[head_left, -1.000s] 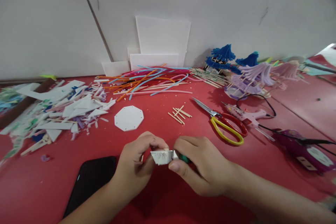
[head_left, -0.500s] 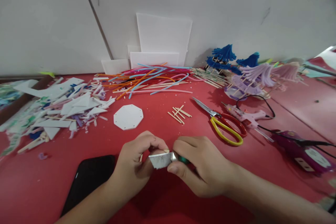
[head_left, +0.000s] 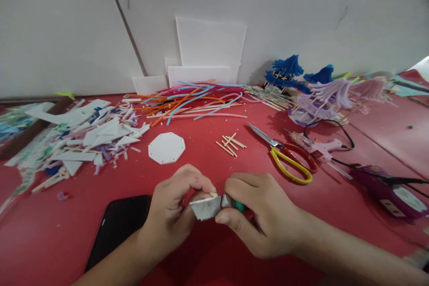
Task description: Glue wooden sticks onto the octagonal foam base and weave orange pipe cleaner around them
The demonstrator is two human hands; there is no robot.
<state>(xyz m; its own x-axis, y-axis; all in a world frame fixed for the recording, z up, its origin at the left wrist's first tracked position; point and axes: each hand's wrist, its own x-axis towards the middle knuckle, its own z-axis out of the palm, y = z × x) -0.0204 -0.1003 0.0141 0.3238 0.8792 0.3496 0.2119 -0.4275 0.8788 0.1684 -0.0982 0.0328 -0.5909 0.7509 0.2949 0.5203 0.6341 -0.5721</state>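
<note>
My right hand [head_left: 259,212] is closed round the green handle of a knife [head_left: 206,208] with a short, wide metal blade. The blade points left, toward my left hand [head_left: 179,205]. Between the thumb and fingers of my left hand is a thin wooden stick [head_left: 213,195]; only its pale end shows above the blade, and the rest is hidden. Beyond my hands lie several short cut sticks [head_left: 231,145] in a loose heap. A white octagonal board [head_left: 166,148] with small holes near its corners lies to their left.
Scissors [head_left: 291,165], a pink glue gun [head_left: 318,146] and a purple power strip [head_left: 385,192] lie on the right. A black phone [head_left: 117,228] is by my left forearm. White scraps [head_left: 103,134] cover the left; coloured strips [head_left: 197,103] and small umbrella-like models [head_left: 328,94] stand behind.
The view has shifted slightly, so the things on the table sit a little further right. The knife blade has tilted slightly downward. Both hands keep their grips.
</note>
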